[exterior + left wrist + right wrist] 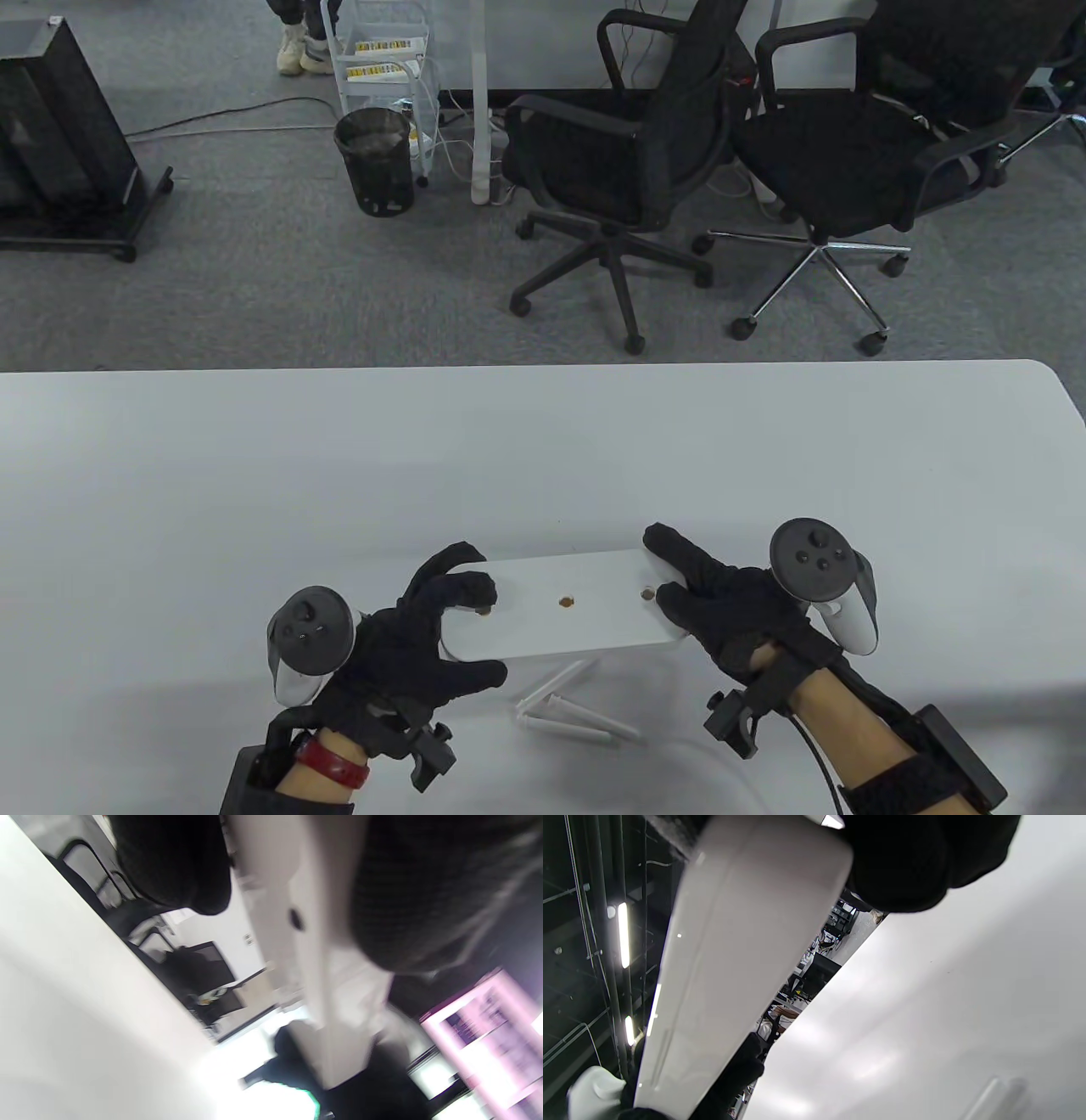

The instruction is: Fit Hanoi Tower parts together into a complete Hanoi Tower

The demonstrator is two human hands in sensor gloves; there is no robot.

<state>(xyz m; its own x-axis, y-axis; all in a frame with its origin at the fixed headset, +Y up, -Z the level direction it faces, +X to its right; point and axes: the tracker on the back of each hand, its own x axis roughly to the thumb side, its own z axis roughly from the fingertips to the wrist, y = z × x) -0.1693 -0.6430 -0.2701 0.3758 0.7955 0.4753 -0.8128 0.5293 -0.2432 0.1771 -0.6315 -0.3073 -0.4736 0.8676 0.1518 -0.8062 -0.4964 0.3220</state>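
A white rectangular base board with three small brass holes is held above the table by both hands. My left hand grips its left end, fingers over the top by the left hole. My right hand grips its right end near the right hole. Three white pegs lie loose on the table just in front of the board. The left wrist view shows the board blurred between dark fingers. The right wrist view shows the board's underside lifted off the table.
The white table stretches wide to the far edge. Two black office chairs and a bin stand on the floor beyond it. A faint peg also shows in the right wrist view.
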